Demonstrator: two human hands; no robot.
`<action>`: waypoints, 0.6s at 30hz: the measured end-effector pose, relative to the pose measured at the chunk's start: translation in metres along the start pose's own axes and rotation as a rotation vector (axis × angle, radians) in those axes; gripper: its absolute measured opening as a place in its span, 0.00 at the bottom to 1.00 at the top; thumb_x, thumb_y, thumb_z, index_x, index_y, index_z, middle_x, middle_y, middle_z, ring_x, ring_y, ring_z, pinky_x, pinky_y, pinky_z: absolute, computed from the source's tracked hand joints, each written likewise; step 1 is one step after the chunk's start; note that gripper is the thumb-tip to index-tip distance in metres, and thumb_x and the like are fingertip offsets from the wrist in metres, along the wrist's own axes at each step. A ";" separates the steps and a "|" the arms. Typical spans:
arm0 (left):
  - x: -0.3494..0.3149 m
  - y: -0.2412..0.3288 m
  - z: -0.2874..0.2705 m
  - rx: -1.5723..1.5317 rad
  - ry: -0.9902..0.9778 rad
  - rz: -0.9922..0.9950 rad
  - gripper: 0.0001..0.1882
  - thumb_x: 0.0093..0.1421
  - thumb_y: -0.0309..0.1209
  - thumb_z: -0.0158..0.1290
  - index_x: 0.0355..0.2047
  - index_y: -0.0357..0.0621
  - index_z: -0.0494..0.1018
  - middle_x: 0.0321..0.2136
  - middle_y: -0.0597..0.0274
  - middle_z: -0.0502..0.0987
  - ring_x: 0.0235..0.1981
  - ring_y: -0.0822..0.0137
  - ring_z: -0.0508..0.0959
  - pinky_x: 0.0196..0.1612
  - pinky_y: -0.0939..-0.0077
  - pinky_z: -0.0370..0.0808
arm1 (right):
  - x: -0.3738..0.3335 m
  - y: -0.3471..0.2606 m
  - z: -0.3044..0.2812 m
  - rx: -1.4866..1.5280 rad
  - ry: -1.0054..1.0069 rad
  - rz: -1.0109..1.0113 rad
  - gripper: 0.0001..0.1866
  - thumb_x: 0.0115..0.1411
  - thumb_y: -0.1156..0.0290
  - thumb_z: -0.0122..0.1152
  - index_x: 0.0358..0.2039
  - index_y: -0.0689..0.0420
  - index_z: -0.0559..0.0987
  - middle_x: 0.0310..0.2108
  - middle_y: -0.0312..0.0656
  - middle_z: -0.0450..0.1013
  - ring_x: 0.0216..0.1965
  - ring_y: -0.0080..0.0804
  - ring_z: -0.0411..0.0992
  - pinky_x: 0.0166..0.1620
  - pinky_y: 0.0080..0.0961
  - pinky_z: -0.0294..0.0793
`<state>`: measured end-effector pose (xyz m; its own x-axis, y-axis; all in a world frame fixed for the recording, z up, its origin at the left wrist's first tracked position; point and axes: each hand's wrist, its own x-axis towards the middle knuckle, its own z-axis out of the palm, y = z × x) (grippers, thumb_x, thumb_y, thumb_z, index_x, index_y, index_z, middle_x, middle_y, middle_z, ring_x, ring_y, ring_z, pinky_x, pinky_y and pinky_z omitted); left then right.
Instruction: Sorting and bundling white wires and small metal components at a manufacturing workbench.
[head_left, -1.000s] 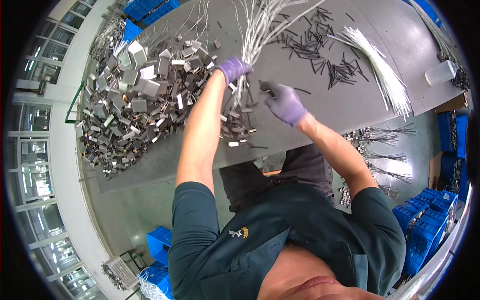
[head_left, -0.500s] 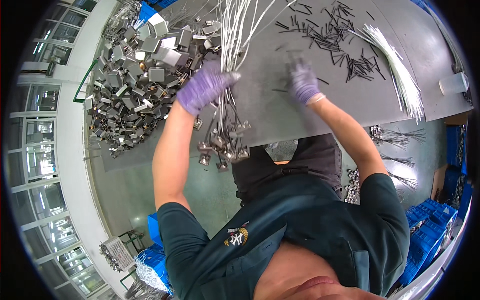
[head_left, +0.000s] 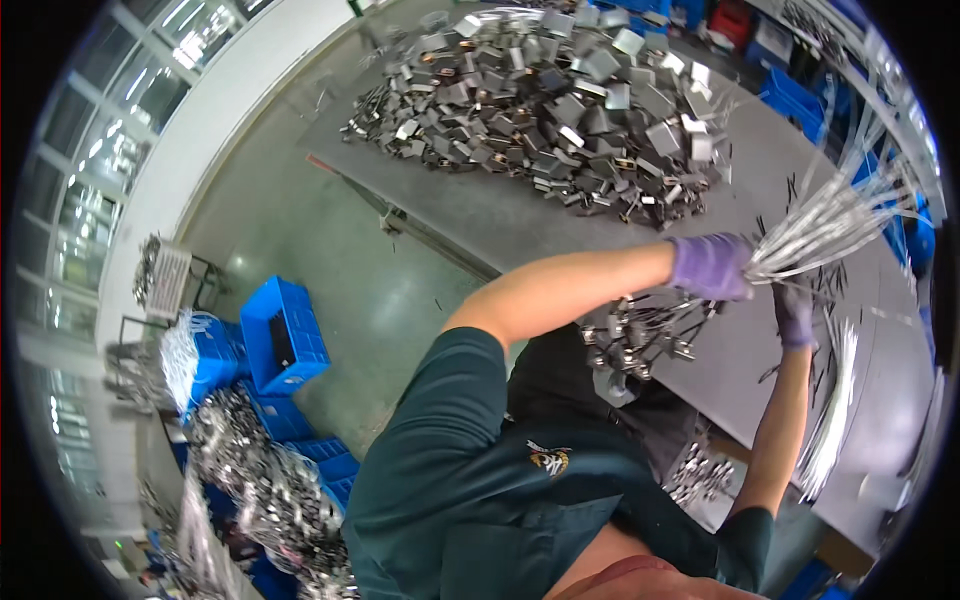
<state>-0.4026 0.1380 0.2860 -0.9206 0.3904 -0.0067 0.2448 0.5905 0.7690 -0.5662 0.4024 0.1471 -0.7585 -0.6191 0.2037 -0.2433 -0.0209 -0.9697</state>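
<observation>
Head view: your left hand (head_left: 712, 266) is clamped around the wires (head_left: 828, 228), above the table (head_left: 450, 197); your right hand (head_left: 796, 316) is just beside it, I cannot tell its grip; squeeze evenly, letting the metal ends (head_left: 640, 338) hang untangled.

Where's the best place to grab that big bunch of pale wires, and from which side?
Probably the narrow neck of the bunch of wires, coming from the left and closing across the strands. They gather tightly at the left hand; past it they fan out loosely, and metal pieces crowd the other end.
</observation>
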 end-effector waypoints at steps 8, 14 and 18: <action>0.057 0.019 -0.005 0.388 0.363 0.618 0.12 0.47 0.36 0.54 0.29 0.42 0.74 0.23 0.54 0.76 0.29 0.58 0.77 0.37 0.66 0.72 | 0.015 -0.217 0.090 0.037 0.083 -0.423 0.35 0.62 0.58 0.47 0.64 0.57 0.48 0.61 0.58 0.52 0.61 0.51 0.55 0.62 0.44 0.52; 0.133 0.008 -0.034 0.059 0.490 0.934 0.20 0.51 0.35 0.57 0.44 0.44 0.70 0.31 0.54 0.72 0.34 0.58 0.73 0.42 0.65 0.71 | 0.053 -0.213 0.069 0.087 0.133 -0.291 0.25 0.59 0.66 0.54 0.56 0.58 0.64 0.52 0.44 0.68 0.52 0.30 0.67 0.51 0.28 0.69; 0.121 0.035 -0.055 0.280 0.566 0.657 0.18 0.51 0.33 0.58 0.42 0.42 0.72 0.38 0.60 0.77 0.39 0.63 0.76 0.43 0.71 0.73 | 0.076 -0.249 0.075 -0.217 -0.109 -0.517 0.23 0.53 0.70 0.62 0.48 0.61 0.68 0.42 0.36 0.70 0.45 0.24 0.66 0.51 0.20 0.63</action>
<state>-0.5221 0.1667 0.3475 -0.5631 0.3481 0.7495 0.7699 0.5504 0.3228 -0.5182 0.3014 0.3938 -0.4435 -0.6488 0.6184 -0.6940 -0.1881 -0.6950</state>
